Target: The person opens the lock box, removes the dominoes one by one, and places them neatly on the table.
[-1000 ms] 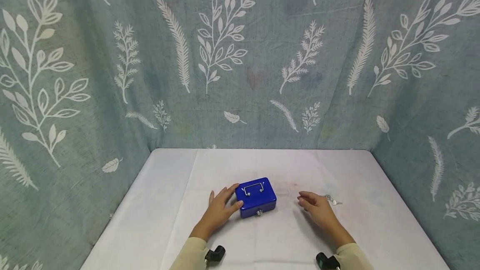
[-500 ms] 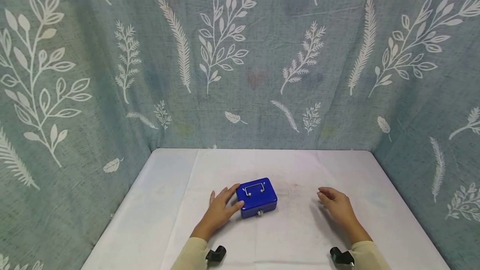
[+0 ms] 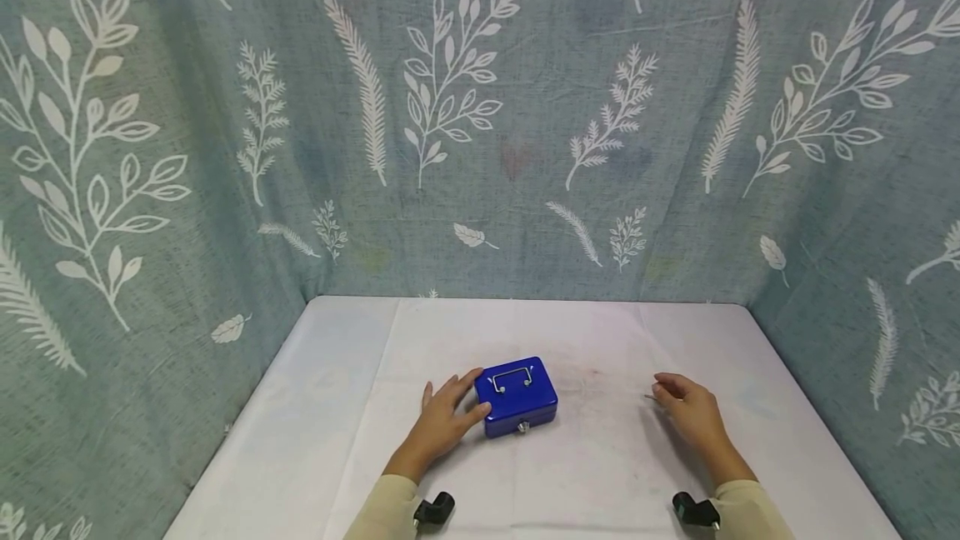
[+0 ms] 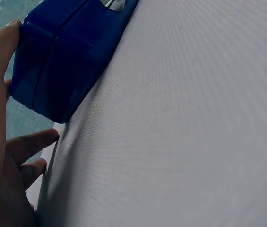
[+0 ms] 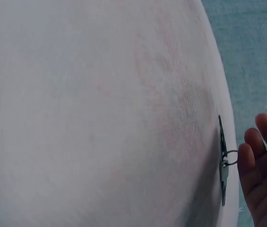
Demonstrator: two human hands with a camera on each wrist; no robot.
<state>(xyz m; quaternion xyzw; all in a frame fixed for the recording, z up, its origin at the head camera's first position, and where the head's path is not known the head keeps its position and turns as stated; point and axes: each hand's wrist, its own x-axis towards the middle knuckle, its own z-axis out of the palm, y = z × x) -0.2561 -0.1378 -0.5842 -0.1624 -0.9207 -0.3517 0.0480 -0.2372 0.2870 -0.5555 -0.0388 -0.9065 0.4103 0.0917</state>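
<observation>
A blue metal cash box (image 3: pixel 517 394) with a folding wire handle on its lid and a lock (image 3: pixel 523 427) on its front stands on the white table. My left hand (image 3: pixel 442 427) holds its left end, with the thumb at the near corner and the index finger at the far corner. In the left wrist view, the thumb (image 4: pixel 3 45) presses against the box while other fingers spread below it. Off to the right, my right hand (image 3: pixel 692 413) pinches the ring of a small set of keys (image 5: pixel 223 175); the thumb is hidden in the right wrist view. The keys are close to the tabletop.
A white cloth (image 3: pixel 405 340) covers the table. Patterned green-blue curtains (image 3: pixel 480 107) hang behind it and along both sides. Each wrist wears a black camera mount, the left one (image 3: pixel 435 508) and the right one (image 3: pixel 695 511).
My right hand has moved right over the keys that lay on the table and taken hold of their ring. The left hand and the cash box have stayed in place.
</observation>
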